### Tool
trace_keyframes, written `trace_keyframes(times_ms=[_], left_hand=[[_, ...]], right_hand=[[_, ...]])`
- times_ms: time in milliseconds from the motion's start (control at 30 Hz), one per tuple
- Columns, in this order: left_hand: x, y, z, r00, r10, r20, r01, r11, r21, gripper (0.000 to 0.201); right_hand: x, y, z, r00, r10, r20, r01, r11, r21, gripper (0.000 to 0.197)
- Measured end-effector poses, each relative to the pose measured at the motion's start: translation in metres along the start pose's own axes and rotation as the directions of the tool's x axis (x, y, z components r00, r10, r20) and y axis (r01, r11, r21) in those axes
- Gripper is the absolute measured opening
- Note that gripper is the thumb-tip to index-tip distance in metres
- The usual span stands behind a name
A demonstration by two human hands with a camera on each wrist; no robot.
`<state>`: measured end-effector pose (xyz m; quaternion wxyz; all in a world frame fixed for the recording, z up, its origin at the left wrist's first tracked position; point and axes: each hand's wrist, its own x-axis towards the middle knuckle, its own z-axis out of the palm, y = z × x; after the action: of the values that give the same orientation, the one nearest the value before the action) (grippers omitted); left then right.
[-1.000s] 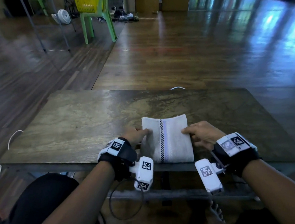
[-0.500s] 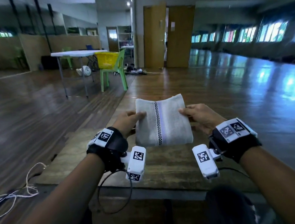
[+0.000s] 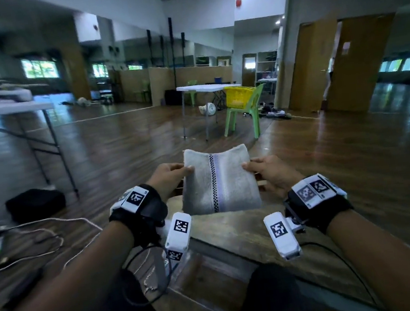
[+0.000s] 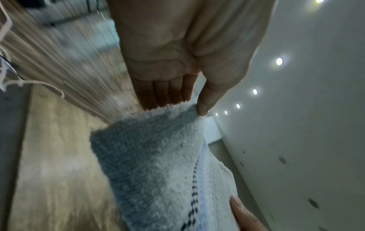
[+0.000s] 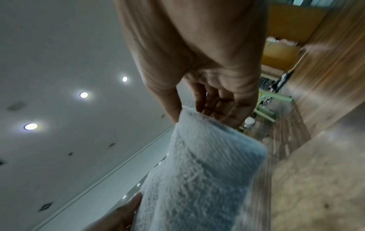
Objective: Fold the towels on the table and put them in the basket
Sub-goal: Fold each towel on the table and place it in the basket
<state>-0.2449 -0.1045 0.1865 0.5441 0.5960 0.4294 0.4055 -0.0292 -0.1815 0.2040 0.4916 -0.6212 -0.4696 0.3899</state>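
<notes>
So that its folds stay flat, my hands (image 3: pixel 221 179) pinch the towel (image 3: pixel 218 182) at three and nine o'clock above the desk (image 3: pixel 236 232).

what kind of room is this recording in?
Probably a large hall or studio rather than a home. The polished wood floor runs wide and open, white folding tables stand about, and a mirrored wall seems to line the far side. A yellow basket sits on a green plastic chair.

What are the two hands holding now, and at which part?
The folded towel: left hand pinches its left edge, right hand its right edge, near the top.
</notes>
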Motion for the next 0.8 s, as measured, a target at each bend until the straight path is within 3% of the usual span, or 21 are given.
trace_keyframes(times_ms=[233, 433, 467, 667, 800], left_hand=[[-0.045, -0.021, -0.093, 0.963, -0.048, -0.264, 0.049, 0.999, -0.003, 0.019], [-0.101, -0.046, -0.160, 0.883, -0.115, -0.456, 0.139, 0.990, 0.019, 0.005], [-0.109, -0.051, -0.169, 0.867, -0.129, -0.482, 0.155, 0.988, 0.014, 0.010], [-0.143, -0.081, -0.215, 0.814, -0.192, -0.548, 0.217, 0.976, -0.019, 0.016], [-0.142, -0.107, -0.237, 0.783, -0.262, -0.565, 0.255, 0.962, -0.094, 0.016]], right_hand=[[0.027, -0.001, 0.106, 0.959, -0.020, 0.282, 0.013, 1.000, 0.028, 0.015], [0.014, -0.003, 0.192, 0.882, -0.009, 0.472, 0.006, 1.000, 0.008, 0.011], [0.012, -0.002, 0.205, 0.865, -0.003, 0.503, 0.004, 1.000, -0.001, 0.012], [0.002, 0.008, 0.270, 0.794, 0.038, 0.607, -0.003, 0.998, -0.059, 0.019], [0.009, 0.023, 0.302, 0.779, 0.084, 0.622, -0.044, 0.996, -0.079, 0.020]])
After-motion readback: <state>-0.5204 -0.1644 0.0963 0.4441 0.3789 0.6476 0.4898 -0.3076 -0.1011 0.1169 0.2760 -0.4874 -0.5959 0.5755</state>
